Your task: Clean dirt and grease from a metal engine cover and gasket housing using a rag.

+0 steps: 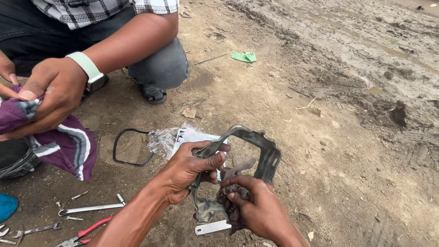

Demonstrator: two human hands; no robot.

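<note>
My left hand [192, 167] grips the left side of a dirty grey metal frame-shaped cover [267, 151], holding it upright above the dirt. My right hand [256, 208] presses a dark grimy rag [231, 203] against the frame's lower edge. A flat pale metal blade [212, 227] lies on the ground just under my hands.
A crouching person in a checked shirt holds a purple striped cloth [68, 146] at the left, with a pale green watch [89, 71]. On the dirt lie a black rubber gasket [130, 146], a clear plastic packet [176, 137], wrenches [89, 209], red-handled pliers [84, 233] and green litter [243, 56]. Muddy ruts run at the right.
</note>
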